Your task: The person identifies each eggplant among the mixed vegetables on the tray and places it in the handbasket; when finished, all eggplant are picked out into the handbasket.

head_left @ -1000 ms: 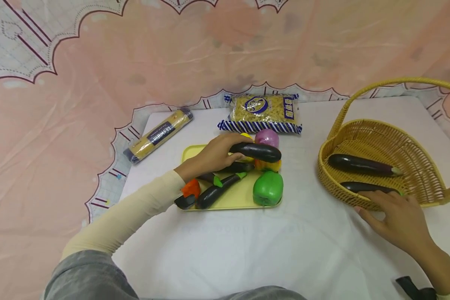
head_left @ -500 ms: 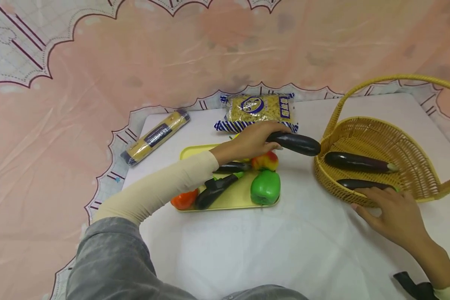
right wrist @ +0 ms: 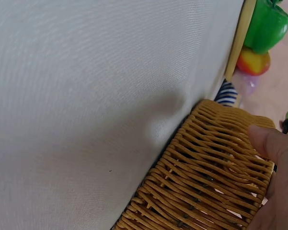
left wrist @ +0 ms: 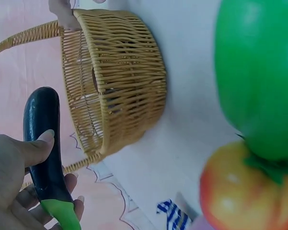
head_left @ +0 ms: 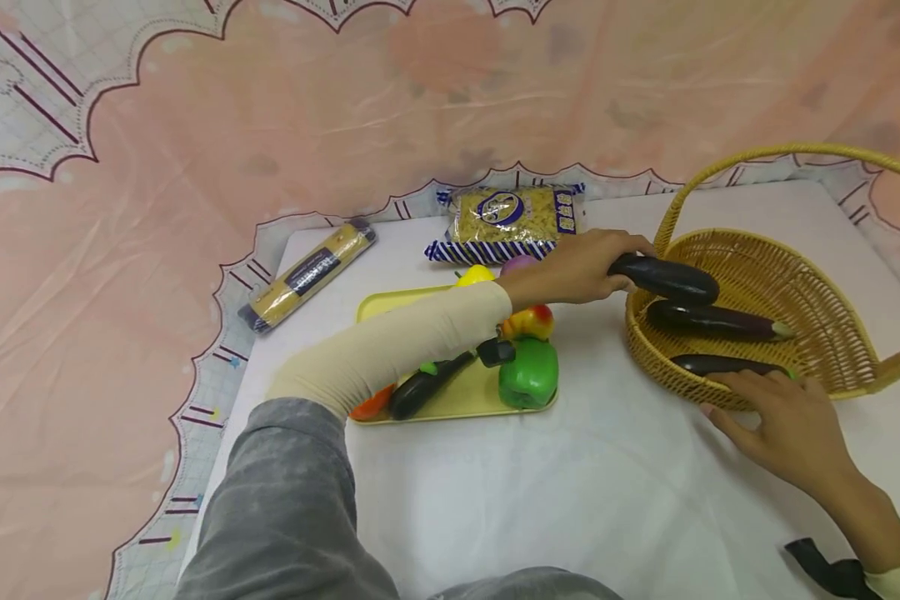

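My left hand (head_left: pixel 588 265) grips a dark eggplant (head_left: pixel 673 280) by its stem half and holds it over the left rim of the wicker basket (head_left: pixel 821 287). In the left wrist view, the thumb presses one side of this eggplant (left wrist: pixel 44 117) and the fingers wrap behind, near its green stem. Two more eggplants lie inside the basket, one (head_left: pixel 712 321) in the middle and another (head_left: pixel 723 365) by the near wall. My right hand (head_left: pixel 791 433) holds the near rim, its thumb (right wrist: pixel 266 141) outside the wall and its fingers over the inner side, partly hidden.
Left of the basket is a yellow tray (head_left: pixel 472 407) with a green bell pepper (head_left: pixel 528 375), a yellow-red fruit (head_left: pixel 534 322), an eggplant (head_left: pixel 423 392) and other produce. Behind it lie a pasta bag (head_left: pixel 513 218) and a spaghetti pack (head_left: pixel 311 275). The basket's tall handle (head_left: pixel 795 150) arches overhead.
My left hand has carried the eggplant rightward from above the tray to the basket's left rim. The right hand keeps its hold on the basket's near rim.
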`<state>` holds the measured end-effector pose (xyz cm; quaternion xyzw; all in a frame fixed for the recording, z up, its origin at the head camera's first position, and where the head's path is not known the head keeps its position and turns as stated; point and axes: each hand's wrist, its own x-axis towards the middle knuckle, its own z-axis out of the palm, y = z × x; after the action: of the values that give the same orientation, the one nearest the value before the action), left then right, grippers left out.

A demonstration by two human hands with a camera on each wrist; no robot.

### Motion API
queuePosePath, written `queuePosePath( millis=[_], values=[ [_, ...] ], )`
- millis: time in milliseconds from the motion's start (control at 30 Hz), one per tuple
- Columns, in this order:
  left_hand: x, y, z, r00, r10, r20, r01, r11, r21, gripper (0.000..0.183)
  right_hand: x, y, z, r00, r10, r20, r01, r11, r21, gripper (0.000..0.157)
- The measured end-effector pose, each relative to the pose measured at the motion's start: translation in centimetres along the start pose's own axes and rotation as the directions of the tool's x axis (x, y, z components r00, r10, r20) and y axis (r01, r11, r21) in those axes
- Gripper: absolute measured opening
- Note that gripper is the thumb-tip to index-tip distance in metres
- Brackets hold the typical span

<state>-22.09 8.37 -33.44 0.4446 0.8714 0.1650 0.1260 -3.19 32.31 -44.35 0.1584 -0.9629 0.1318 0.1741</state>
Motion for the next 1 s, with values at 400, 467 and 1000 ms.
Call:
queuePosePath(
  millis=[400,467,1000],
  values=[
    [4.9,3.0,3.3,0.994,-0.05,0.098,0.047,0.998,0.031,0.052,-0.1,0.2,0.2,1.0,-0.014,-0.019,0.014,1.0,0.002,0.044],
    [5.6,3.2,4.0,0.993,-0.055,0.106,0.051,0.998,0.038,0.051,-0.1,0.2,0.2,0.999,-0.017,-0.028,0.017,1.0,0.005,0.044],
    [8.6,4.8,7.2,0.988,-0.094,0.125,0.084,0.993,0.083,0.053,-0.1,0.1,0.1,1.0,-0.008,-0.022,0.008,1.0,-0.003,0.045]
  ],
)
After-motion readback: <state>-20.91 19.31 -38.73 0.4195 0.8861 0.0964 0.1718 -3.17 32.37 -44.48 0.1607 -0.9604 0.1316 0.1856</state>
